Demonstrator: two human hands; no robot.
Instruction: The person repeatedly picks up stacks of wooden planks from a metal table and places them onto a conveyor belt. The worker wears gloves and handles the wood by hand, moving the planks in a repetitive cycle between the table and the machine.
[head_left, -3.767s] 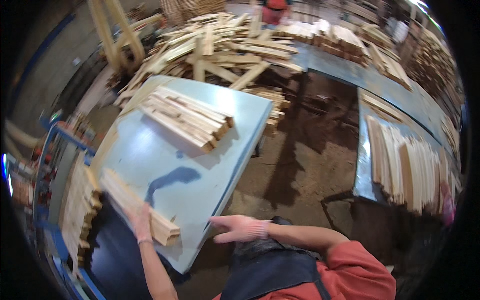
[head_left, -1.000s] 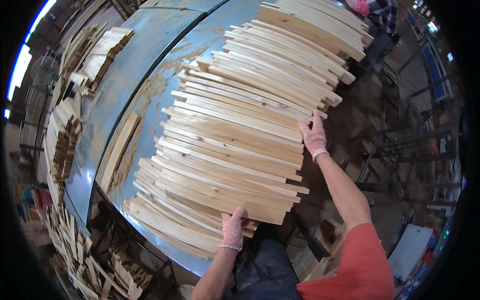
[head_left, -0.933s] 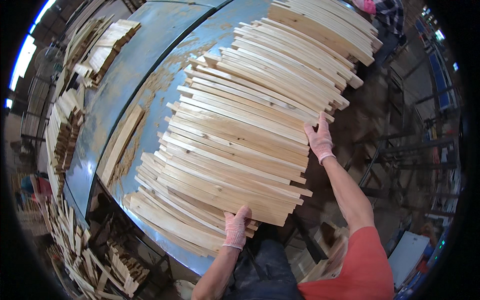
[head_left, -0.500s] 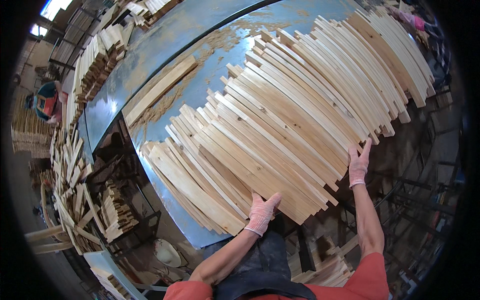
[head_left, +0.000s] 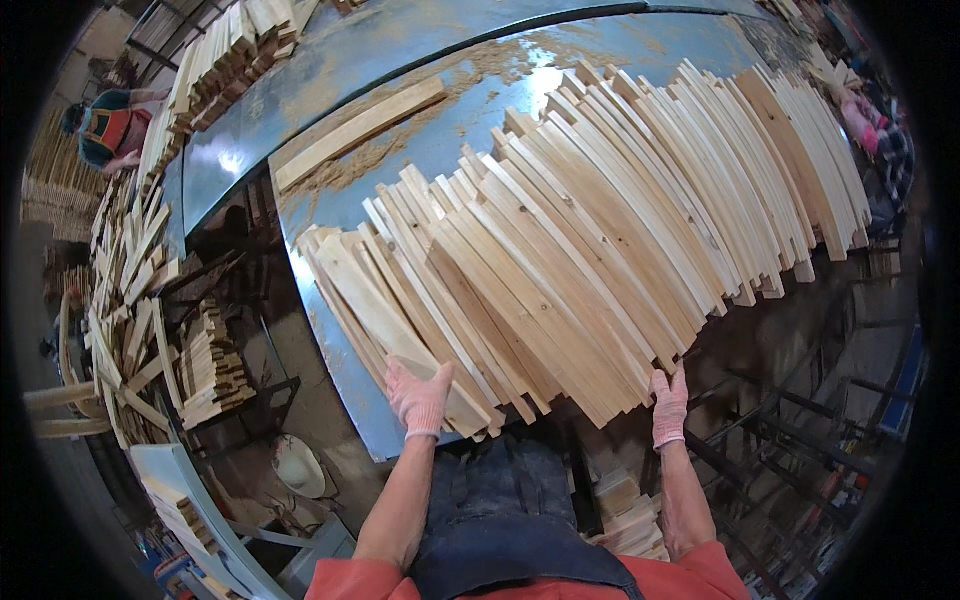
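Your fan of wooden slats (head_left: 590, 240) lies across the table (head_left: 400, 60) straight ahead, running from eleven o'clock round to two, with your left hand (head_left: 420, 398) on its near end at eleven and your right hand (head_left: 669, 408) against its near edge at one. A single board (head_left: 358, 133) lies on the table behind the fan at eleven. Stacked slats (head_left: 215, 65) sit farther off at ten, and loose offcuts (head_left: 140, 310) pile up beside the table at nine.
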